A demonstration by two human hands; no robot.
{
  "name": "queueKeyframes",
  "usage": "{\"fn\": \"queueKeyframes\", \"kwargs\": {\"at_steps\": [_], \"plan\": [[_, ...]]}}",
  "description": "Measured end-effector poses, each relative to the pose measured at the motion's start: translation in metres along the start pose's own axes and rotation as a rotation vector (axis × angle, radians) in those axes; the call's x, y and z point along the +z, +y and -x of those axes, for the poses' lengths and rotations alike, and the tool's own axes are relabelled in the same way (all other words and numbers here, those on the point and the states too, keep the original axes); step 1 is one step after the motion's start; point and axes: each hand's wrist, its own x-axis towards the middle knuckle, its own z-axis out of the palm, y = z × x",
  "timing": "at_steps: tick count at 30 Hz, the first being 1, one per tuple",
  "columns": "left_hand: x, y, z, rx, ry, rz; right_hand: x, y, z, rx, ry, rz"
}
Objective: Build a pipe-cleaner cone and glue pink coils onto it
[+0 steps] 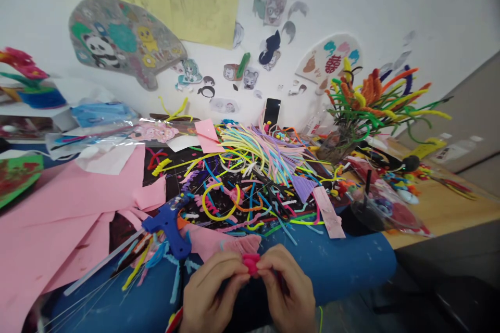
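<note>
well, from the head view both hands sit low at the near edge of the table, wrists coming up from the bottom of the frame and knuckles turned outward. the left hand (211, 296) is curled, its thumb and forefinger tips closed on the left side of a small pink fuzzy piece (250, 263). the right hand (287, 291) mirrors it, fingers bent and tips nipping the right side of the same piece, so the two hands meet at it. the pink fuzzy piece is held just above the blue table cover (344, 265), at the middle of the near edge; what shape it has is too small to tell.

just beyond the left hand lies a blue glue gun (167, 223), its nozzle pointing down toward the hands, resting partly on pink paper (58, 218). farther back a loose heap of pipe cleaners (250, 166) in many colours spreads over a dark mat. to the right, well apart from the hands, stands a bunch of pipe-cleaner flowers (371, 99).
</note>
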Motion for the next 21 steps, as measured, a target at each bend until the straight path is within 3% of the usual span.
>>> {"fn": "queueKeyframes", "kwargs": {"at_steps": [8,12,17,21], "plan": [[0.0,-0.011,0.015,-0.079,-0.065,0.058,-0.001,0.006,-0.001,-0.054,-0.026,-0.017],[-0.001,-0.012,0.012,-0.304,0.032,0.32,-0.01,0.012,-0.009,-0.176,-0.135,-0.041],[-0.006,-0.013,0.0,-0.745,-0.257,0.726,-0.021,0.017,-0.024,-0.293,-0.287,0.007],[-0.01,-0.015,-0.003,-0.872,-0.351,0.903,-0.027,0.02,-0.03,-0.31,-0.322,0.015]]}}
